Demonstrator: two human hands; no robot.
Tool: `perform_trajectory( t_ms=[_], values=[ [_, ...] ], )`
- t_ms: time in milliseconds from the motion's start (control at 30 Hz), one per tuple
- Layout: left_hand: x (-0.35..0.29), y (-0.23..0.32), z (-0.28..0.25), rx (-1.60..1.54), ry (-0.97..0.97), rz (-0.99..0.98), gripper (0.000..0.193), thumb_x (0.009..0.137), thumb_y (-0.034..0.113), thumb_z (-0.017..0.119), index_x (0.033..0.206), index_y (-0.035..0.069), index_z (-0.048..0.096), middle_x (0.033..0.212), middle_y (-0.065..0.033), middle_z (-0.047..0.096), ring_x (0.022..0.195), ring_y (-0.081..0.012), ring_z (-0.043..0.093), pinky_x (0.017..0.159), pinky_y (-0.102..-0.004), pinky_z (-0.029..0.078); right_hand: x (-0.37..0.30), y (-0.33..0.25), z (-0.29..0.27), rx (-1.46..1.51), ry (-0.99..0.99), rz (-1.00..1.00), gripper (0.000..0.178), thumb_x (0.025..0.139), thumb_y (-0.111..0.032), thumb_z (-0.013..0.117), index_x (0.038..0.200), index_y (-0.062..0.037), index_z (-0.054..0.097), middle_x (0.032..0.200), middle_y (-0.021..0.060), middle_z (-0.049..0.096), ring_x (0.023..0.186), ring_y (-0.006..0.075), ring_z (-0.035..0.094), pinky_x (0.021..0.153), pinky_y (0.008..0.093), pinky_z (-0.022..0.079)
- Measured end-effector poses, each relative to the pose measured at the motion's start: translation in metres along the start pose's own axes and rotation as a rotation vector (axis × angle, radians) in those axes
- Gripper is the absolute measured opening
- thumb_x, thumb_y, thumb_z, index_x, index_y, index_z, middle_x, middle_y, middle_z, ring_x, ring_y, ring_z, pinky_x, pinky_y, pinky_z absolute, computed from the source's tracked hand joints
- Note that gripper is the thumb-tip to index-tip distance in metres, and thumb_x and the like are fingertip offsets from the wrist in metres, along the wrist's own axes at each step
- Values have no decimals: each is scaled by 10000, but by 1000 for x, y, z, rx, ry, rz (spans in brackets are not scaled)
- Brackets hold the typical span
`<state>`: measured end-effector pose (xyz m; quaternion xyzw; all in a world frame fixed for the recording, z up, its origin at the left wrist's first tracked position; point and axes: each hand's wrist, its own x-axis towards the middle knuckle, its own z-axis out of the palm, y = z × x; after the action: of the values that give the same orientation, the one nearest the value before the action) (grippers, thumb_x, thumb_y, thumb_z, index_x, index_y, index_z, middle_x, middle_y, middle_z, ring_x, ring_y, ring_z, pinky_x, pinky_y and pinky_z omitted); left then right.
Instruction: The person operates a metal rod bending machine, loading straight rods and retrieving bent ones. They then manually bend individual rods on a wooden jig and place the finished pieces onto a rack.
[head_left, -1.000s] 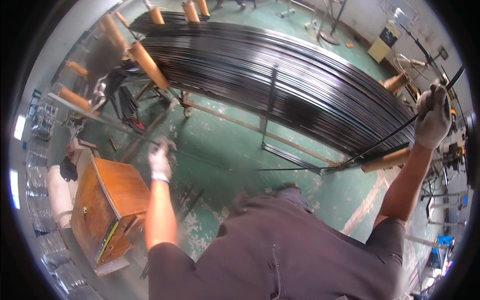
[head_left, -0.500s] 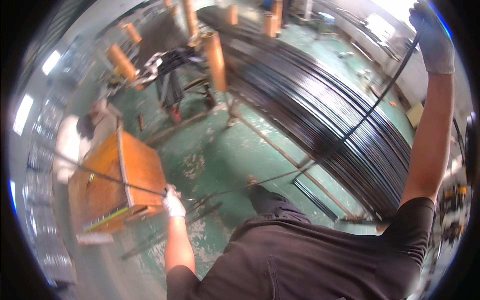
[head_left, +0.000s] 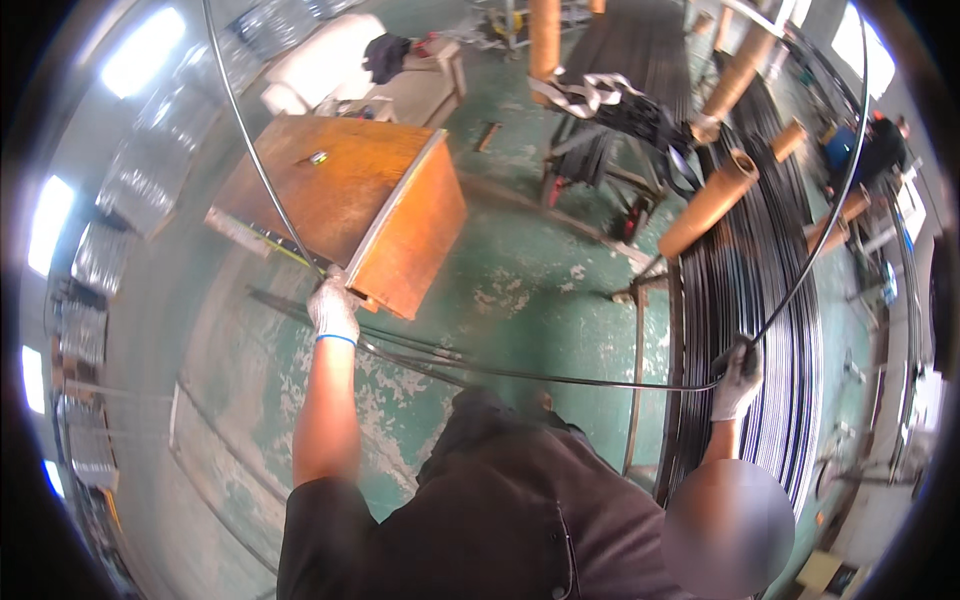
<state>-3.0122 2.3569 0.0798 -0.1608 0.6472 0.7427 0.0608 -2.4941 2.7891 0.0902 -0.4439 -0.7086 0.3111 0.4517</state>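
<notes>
Both my hands wear pale work gloves and are closed round one long, thin black strip [head_left: 540,378]. My left hand [head_left: 335,308] grips it at the near corner of an orange-brown wooden box [head_left: 415,240]; beyond that hand the strip runs up to the top left. Over at the right, my right hand [head_left: 738,382] holds the strip above a long pile of similar black strips [head_left: 785,440]. Past it the strip bends up toward the upper right. Between the hands it crosses in front of my body, nearly level. Both its ends are out of sight.
Brown cardboard tubes [head_left: 710,205] stand up and lean around the pile. Behind the box is a light sofa [head_left: 420,90] with dark cloth on it. Wrapped stacks [head_left: 150,170] line the left. A person in dark clothes [head_left: 880,150] is at the far right.
My right hand has come down from high at the upper right to beside my body, still gripping the strip. My view has swung, and the box now appears higher and further right.
</notes>
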Motion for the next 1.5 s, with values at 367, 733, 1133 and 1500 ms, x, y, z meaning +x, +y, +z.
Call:
perform_trajectory(
  t_ms=[367, 733, 1133, 1500],
  values=[
    [104, 9, -34, -88, 440, -65, 163, 949, 215, 732, 937, 61, 679, 644, -26, 493, 464, -160, 421, 436, -337, 329, 172, -85, 271, 388, -409, -119, 270, 1063, -245, 640, 1183, -5, 675, 785, -30, 574, 616, 48, 474, 542, 226, 371],
    [245, 23, -15, -160, 487, -83, 276, 964, 189, 679, 725, 68, 613, 606, -34, 508, 493, -172, 488, 474, -335, 401, 261, -135, 619, 332, -375, 83, 291, 1033, -292, 692, 963, -11, 712, 794, -25, 627, 724, 97, 511, 677, 276, 433],
    [362, -34, 15, 551, 746, -150, 380, 804, 63, 648, 1168, 26, 752, 1056, -144, 784, 986, -244, 738, 878, -365, 563, 280, -141, 924, -218, -677, -3, 534, 995, -478, 634, 944, 35, 771, 850, 248, 736, 770, 381, 675, 781, 450, 524],
    [347, -65, 129, 1173, 405, 77, 252, 862, 194, 692, 1080, 99, 776, 1060, -179, 734, 1050, -386, 677, 955, -475, 544, 273, -139, 1095, -318, -906, 14, 593, 984, -556, 605, 989, 11, 778, 951, 236, 757, 884, 393, 725, 810, 470, 539]
  ],
)
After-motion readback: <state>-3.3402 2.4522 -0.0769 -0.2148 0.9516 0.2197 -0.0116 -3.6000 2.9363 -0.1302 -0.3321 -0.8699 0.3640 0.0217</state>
